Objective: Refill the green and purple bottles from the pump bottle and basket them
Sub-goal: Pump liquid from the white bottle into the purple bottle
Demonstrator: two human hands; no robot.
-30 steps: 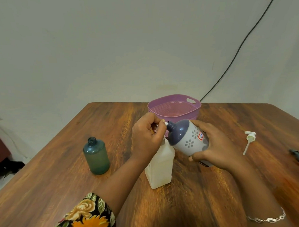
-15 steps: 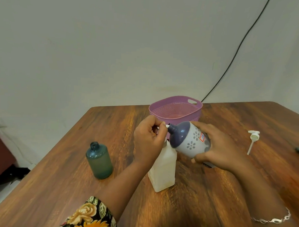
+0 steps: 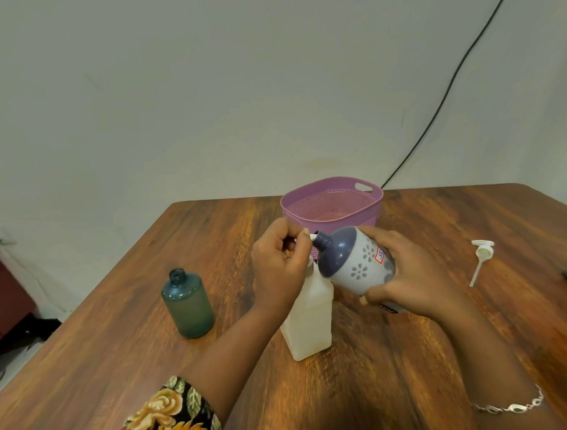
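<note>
- Left hand [image 3: 278,263] curled tight round the top of the pump bottle [image 3: 310,320].
- Right hand [image 3: 412,275] wrapped round the tilted purple bottle [image 3: 355,262], its mouth at the pump spout.

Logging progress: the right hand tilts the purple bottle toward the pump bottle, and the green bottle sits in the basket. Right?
No. The head view shows the green bottle standing on the table, left of the pump bottle; the basket holds no bottle. The right hand does tilt the purple bottle toward the pump bottle.
</note>
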